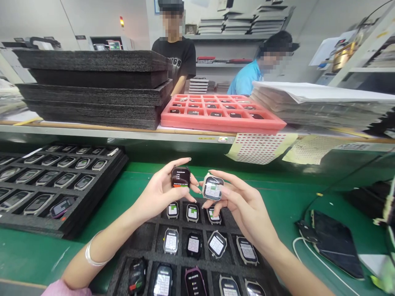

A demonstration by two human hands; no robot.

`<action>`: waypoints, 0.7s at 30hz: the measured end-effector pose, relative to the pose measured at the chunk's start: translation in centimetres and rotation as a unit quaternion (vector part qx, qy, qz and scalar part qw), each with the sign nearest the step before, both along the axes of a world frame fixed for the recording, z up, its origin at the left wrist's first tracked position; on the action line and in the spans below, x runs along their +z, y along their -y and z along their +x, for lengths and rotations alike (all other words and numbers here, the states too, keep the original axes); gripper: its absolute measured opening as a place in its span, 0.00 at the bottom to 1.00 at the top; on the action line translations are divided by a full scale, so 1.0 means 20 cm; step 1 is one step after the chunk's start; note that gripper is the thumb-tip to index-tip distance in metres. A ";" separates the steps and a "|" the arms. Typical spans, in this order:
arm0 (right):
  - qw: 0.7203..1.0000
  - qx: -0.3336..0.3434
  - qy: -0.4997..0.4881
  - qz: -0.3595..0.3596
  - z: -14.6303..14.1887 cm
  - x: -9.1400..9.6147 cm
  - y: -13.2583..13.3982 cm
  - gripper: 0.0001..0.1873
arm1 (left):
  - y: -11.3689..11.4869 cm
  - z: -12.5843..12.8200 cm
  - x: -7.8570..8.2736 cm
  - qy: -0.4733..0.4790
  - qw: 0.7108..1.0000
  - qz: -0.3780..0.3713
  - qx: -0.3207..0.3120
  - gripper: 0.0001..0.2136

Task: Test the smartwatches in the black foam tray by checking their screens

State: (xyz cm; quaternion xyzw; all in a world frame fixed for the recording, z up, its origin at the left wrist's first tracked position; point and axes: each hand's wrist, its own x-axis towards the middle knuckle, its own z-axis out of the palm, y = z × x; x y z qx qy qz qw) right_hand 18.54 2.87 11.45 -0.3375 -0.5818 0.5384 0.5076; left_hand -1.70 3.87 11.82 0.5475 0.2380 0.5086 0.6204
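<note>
My left hand (163, 187) grips a black smartwatch (180, 177) without a strap, its lit screen showing text and a red and green strip. In my right hand (237, 197) is a silver smartwatch (212, 188), held by its edges with its lit screen towards me. The two watches are side by side, a small gap apart. Below both hands lies a black foam tray (140, 230) with several lit watches in its compartments, among them a purple-framed watch (196, 281) and a silver one (217, 244).
Another black foam tray (63, 230) of watches lies at left. On the shelf stand stacked black foam trays (92, 100), a pink foam tray (222, 123) and a pile of clear trays (321, 107). A black pouch (336, 242) and white cable (314, 259) lie right. Two people are behind the shelf.
</note>
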 end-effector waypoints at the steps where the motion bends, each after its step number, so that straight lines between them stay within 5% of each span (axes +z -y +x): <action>1: 1.000 -0.007 0.005 0.003 0.00 0.00 0.00 0.16 | 0.00 0.00 0.00 0.007 1.000 0.002 -0.007 0.25; 7: 0.999 -0.019 0.043 0.008 0.01 -0.01 0.00 0.14 | -0.01 0.00 0.00 0.007 1.000 0.006 -0.016 0.20; 13: 0.999 0.037 0.001 -0.001 0.01 -0.01 0.01 0.16 | -0.04 0.01 -0.01 -0.022 1.000 0.013 0.010 0.17; 21: 0.998 0.057 0.019 0.032 0.00 -0.02 0.00 0.25 | -0.02 -0.02 0.00 0.010 1.000 0.005 -0.029 0.28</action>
